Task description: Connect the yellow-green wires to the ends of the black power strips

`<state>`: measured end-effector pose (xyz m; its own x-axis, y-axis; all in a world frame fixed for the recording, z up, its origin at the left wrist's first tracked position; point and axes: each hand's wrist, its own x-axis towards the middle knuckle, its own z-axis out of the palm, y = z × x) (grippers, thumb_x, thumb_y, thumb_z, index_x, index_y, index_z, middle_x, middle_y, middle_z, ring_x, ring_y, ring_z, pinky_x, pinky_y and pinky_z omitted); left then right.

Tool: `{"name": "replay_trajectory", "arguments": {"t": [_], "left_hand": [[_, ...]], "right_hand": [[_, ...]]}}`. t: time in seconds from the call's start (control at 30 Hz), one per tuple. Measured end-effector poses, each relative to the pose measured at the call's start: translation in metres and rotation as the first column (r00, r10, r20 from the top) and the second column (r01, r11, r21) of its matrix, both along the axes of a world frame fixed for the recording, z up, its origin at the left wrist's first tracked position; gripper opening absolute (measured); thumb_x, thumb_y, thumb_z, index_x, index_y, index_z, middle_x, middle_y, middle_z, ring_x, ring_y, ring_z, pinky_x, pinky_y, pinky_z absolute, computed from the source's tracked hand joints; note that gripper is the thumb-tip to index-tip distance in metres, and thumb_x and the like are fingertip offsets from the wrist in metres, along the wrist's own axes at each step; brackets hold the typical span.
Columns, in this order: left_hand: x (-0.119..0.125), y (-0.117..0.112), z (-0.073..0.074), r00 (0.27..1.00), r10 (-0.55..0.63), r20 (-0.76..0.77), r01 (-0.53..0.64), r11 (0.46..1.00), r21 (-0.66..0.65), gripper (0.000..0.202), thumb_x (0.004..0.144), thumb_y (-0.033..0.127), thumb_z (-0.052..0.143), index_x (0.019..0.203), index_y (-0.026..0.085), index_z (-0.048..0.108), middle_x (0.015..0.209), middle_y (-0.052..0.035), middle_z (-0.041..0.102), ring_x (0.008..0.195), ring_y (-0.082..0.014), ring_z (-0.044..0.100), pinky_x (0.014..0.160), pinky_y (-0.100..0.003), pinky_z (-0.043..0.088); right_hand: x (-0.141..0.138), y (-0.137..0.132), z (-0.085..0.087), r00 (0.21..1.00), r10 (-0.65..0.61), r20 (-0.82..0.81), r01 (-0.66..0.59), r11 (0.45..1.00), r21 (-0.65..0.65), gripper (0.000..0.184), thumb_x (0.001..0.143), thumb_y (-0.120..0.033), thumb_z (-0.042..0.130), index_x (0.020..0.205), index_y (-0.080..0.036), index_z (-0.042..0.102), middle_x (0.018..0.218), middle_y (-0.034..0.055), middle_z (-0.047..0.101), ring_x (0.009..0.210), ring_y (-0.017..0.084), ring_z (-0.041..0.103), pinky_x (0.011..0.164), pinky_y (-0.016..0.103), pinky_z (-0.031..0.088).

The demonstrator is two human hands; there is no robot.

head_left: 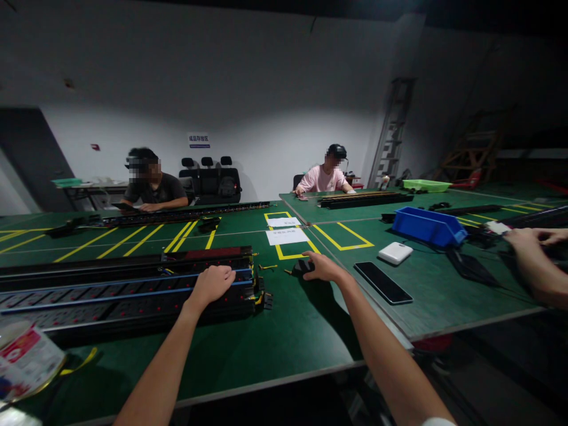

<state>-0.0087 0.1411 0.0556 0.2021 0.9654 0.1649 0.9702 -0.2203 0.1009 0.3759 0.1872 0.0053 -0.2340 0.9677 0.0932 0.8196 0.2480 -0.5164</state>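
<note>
Fingers (315, 258) of the right hand (326, 268) stood parted, index above thumb, a small black part (303, 266) at their tips on the green table (275, 349); couldn't tell if they pinched it. Left hand (213, 285) lay palm down on the long black assembly (133, 294), fingers bunched; couldn't tell if it gripped.

Key relation: assembly's long axis ran left-right, its wired right end facing the black part, gap between. Part sat left of the right palm, right hand nearer; its own axis too dark to call.

Writing: wall sign (199, 139) read 成品存放区, smaller line below not legible. Paper sheets (288, 238) past the right hand had print, too small to read. Can (31, 362) at lower left: red-and-white label, brand unreadable. Phone (383, 283) right of the right hand: screen dark, no logo visible.
</note>
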Motion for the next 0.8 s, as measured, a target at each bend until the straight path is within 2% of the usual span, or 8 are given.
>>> {"name": "replay_trajectory", "arguments": {"t": [0.33, 0.43, 0.57, 0.67, 0.8], "left_hand": [[-0.002, 0.002, -0.003, 1.000, -0.015, -0.004, 0.015, 1.000, 0.013, 0.043, 0.099, 0.042, 0.036, 0.072, 0.022, 0.063, 0.078, -0.0069, 0.071, 0.076, -0.0224, 0.068, 0.065, -0.026, 0.040], [-0.002, 0.002, -0.003, 1.000, -0.013, -0.008, 0.013, 1.000, 0.016, 0.044, 0.100, 0.042, 0.035, 0.072, 0.022, 0.062, 0.079, -0.0072, 0.072, 0.078, -0.0231, 0.069, 0.066, -0.027, 0.041], [-0.001, 0.003, -0.003, 1.000, -0.007, -0.020, 0.007, 1.000, 0.000, 0.043, 0.099, 0.044, 0.036, 0.075, 0.022, 0.064, 0.082, -0.0077, 0.073, 0.084, -0.0239, 0.070, 0.069, -0.027, 0.043], [-0.001, 0.003, -0.003, 1.000, -0.005, -0.023, 0.005, 1.000, 0.002, 0.044, 0.100, 0.045, 0.036, 0.075, 0.022, 0.064, 0.084, -0.0077, 0.073, 0.084, -0.0236, 0.070, 0.070, -0.027, 0.044], [0.000, 0.002, -0.003, 1.000, -0.005, -0.023, 0.006, 1.000, 0.010, 0.044, 0.100, 0.044, 0.036, 0.075, 0.022, 0.064, 0.084, -0.0079, 0.073, 0.084, -0.0239, 0.070, 0.070, -0.028, 0.044]], "right_hand": [[0.000, 0.001, -0.001, 0.999, -0.011, 0.038, 0.010, 1.000, 0.027, 0.077, 0.070, -0.032, 0.086, 0.140, -0.019, 0.057, 0.129, 0.0132, 0.067, 0.113, 0.028, 0.065, 0.095, 0.034, 0.049], [-0.003, 0.000, 0.000, 0.997, -0.016, 0.073, 0.012, 0.998, 0.054, 0.071, 0.076, -0.045, 0.081, 0.138, -0.018, 0.059, 0.131, 0.0150, 0.066, 0.114, 0.029, 0.064, 0.094, 0.034, 0.049], [-0.010, -0.001, -0.002, 0.989, -0.051, 0.138, 0.038, 0.994, 0.099, 0.073, 0.080, -0.060, 0.074, 0.136, -0.016, 0.060, 0.132, 0.0182, 0.065, 0.119, 0.031, 0.062, 0.095, 0.034, 0.047], [-0.013, -0.001, -0.004, 0.985, -0.069, 0.160, 0.050, 0.992, 0.120, 0.075, 0.081, -0.059, 0.073, 0.138, -0.015, 0.057, 0.134, 0.0189, 0.063, 0.122, 0.032, 0.060, 0.096, 0.035, 0.046], [-0.016, -0.001, -0.004, 0.985, -0.094, 0.146, 0.075, 0.989, 0.131, 0.072, 0.082, -0.049, 0.071, 0.141, -0.013, 0.053, 0.134, 0.0189, 0.062, 0.121, 0.031, 0.060, 0.096, 0.034, 0.046]]}}
